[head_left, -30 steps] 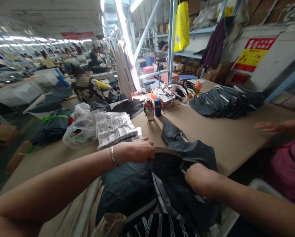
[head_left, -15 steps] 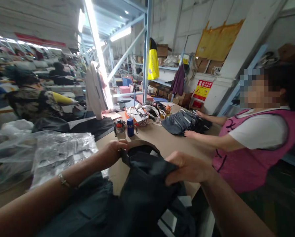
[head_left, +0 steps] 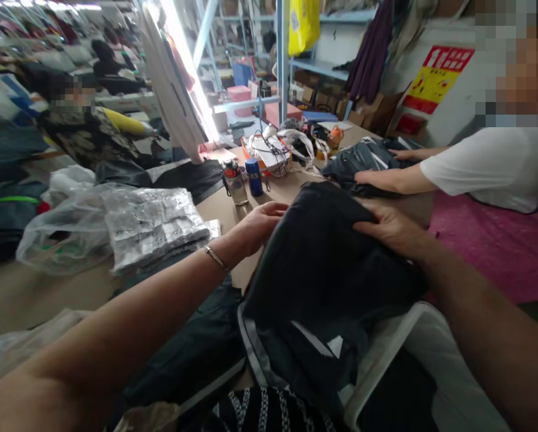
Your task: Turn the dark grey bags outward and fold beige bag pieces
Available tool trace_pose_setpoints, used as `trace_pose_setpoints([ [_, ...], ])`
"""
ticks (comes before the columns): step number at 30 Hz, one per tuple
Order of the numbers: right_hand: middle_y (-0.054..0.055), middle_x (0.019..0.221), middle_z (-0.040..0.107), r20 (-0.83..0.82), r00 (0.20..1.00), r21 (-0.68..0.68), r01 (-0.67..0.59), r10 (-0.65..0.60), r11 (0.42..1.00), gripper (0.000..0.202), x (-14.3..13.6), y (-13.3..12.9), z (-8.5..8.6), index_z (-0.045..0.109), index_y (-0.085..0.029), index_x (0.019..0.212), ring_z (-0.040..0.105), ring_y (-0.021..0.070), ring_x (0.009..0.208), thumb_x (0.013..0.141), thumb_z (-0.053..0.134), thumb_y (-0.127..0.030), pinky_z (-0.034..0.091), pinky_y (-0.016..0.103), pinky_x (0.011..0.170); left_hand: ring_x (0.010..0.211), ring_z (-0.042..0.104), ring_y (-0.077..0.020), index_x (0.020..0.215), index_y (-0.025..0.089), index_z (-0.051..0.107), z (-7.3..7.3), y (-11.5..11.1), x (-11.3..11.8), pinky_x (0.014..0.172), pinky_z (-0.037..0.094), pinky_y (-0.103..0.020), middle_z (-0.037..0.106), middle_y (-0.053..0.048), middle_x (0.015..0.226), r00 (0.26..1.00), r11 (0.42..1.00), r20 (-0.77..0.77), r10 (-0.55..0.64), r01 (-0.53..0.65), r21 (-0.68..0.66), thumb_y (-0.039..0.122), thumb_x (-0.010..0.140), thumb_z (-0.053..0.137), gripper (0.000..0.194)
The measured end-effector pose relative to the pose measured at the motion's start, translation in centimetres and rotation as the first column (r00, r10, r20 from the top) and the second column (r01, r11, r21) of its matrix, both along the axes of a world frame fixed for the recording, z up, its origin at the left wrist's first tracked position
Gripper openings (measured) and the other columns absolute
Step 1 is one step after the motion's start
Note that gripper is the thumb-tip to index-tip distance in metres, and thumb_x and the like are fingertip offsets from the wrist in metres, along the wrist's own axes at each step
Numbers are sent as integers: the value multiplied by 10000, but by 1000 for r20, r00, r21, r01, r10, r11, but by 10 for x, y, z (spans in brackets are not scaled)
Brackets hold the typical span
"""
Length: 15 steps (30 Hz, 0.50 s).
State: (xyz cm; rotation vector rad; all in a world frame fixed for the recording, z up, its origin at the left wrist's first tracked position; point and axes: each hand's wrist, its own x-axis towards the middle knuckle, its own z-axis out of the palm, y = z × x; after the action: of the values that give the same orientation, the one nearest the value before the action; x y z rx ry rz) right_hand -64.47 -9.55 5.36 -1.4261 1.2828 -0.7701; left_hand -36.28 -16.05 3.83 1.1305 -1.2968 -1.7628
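In the head view, a dark garment (head_left: 313, 270) hangs between the person's two hands, near the middle, its upper part raised before the table (head_left: 21, 300) and its lower part coming down toward the person's lap. A grey stripe runs along its lower left edge, and a small white patch shows low on its front.

The right hand (head_left: 392, 231) is closed on the garment's upper right edge, thumb lying over the cloth. The left hand (head_left: 262, 228), below a bracelet (head_left: 216, 258), is at the upper left edge with fingers loosely bent; their tips are hidden, so whether it grips the cloth cannot be told.

Beyond the left hand, a clear bottle (head_left: 236, 185) and a blue bottle (head_left: 254, 178) stand upright side by side. To their left lie plastic packets (head_left: 154, 225), next to a clear bag (head_left: 66, 240). More dark cloth (head_left: 192, 342) lies under the left forearm.

At lower right, just beside the garment, is a pale bin (head_left: 381, 369) with something dark inside. Farther right, a co-worker (head_left: 489, 162) in a white sleeve has both hands on a dark cloth pile (head_left: 361, 162).
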Motion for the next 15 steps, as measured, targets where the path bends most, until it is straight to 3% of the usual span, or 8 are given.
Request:
trace_pose_setpoints([
  [2,45,1064,654,-187,933,-154,280,-307,947,412,-54,-11,-13,586,-201,1115,616,175,912,749,661,-375,461,330,825,657,566,-118,955,135,582,-32,-4,11,603,467,-238,611,-56,909,994,997,90,67,-70,27,311,603,722,418],
  [4,68,1026,648,-260,849,-219,413,-461,884,382,-111,-25,-34,576,-205,1095,600,184,907,752,652,-353,432,366,827,661,559,-115,910,128,584,-64,1,28,600,461,-235,608,-65,900,971,996,228,75,-84,29,373,623,673,388],
  [6,89,1002,632,-354,761,-268,475,-544,838,391,-156,-40,-62,586,-229,1091,576,233,958,717,687,-281,408,401,846,654,543,-115,855,124,585,-94,10,43,598,453,-237,602,-55,828,930,999,367,30,-42,26,398,637,620,352],
  [8,120,1063,598,-493,662,-409,397,-565,822,489,-175,-50,-91,557,-264,1156,513,318,1093,690,706,-257,372,447,907,607,507,-116,812,117,592,-122,21,50,574,435,-245,578,-36,736,885,1000,465,10,-22,20,390,646,579,319],
  [10,158,1141,548,-584,602,-551,200,-545,810,459,-155,-49,-114,529,-264,1186,444,366,1175,746,653,-297,339,471,953,585,469,-113,766,113,603,-143,33,51,570,406,-243,550,-20,673,850,1000,527,3,1,-7,358,660,560,270],
  [12,173,1102,549,-611,657,-558,38,-441,829,249,-97,-28,-129,563,-228,1079,508,324,1069,859,500,-326,374,438,907,591,445,-108,715,119,608,-156,47,48,576,368,-233,526,-5,634,820,998,572,-26,57,-36,302,672,552,196],
  [14,98,896,592,-582,801,-379,-118,-137,918,176,-17,10,-137,569,-207,902,570,218,829,910,417,-296,432,357,776,601,439,-105,682,128,609,-163,63,45,578,337,-227,520,6,623,798,990,597,-84,134,-39,248,673,554,132],
  [15,49,815,593,-568,823,-316,-241,21,918,163,24,33,-141,572,-212,820,567,179,766,898,455,-295,449,305,723,601,438,-104,677,133,609,-165,72,44,576,326,-226,518,11,620,786,985,607,-115,167,-30,232,673,558,111],
])
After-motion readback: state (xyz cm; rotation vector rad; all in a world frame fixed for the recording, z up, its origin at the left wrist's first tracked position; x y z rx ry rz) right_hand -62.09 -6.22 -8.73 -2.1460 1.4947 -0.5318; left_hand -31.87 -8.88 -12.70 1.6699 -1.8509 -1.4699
